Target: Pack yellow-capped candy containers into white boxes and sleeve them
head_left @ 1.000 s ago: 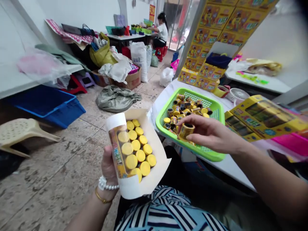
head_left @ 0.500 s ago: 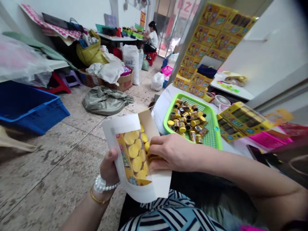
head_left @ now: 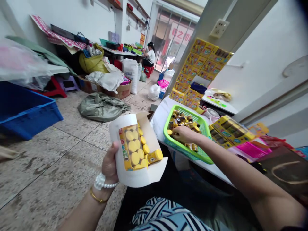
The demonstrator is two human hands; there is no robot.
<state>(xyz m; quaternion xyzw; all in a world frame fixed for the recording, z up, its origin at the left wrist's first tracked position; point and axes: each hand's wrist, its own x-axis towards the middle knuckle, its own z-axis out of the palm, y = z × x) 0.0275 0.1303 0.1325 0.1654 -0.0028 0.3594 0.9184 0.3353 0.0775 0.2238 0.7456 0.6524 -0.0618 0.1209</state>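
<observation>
one left hand [head_left: 110, 163]: holding the open box [head_left: 134, 179] by its side, with thumb along the edge and other fingers out of sight, probably bracing from beneath.

open box: held above the lap, tilted, mouth turned toward the table, apparently to shorten the way between box and basket.

packed cylinders [head_left: 132, 146]: standing close together inside the box, yellow ends showing through the clear window, likely set the same way to save room.

loose cylinder [head_left: 154, 156]: lying on its side at the box mouth, against the neighbouring yellow ends, seemingly kept from rolling out by the spread flap.

right hand [head_left: 184, 134]: inside the green basket [head_left: 175, 147], with fingers bent and narrow among the contents; cannot tell whether gripping anything, with fingertips hidden.

green basket: set at the near edge of the white table [head_left: 157, 118], presumably for easy reach; wide and open, so simple to pick from above.

jumbled cylinders [head_left: 179, 120]: heaped in the basket at mixed angles, some with yellow ends up, some dark.

windowed packages [head_left: 231, 128]: beside the basket, perhaps put there to leave elbow room.

stacked cartons [head_left: 192, 69]: piled against the pillar [head_left: 231, 32], likely for support.

co-worker [head_left: 150, 56]: seated well apart, at a far table [head_left: 125, 52].
</observation>
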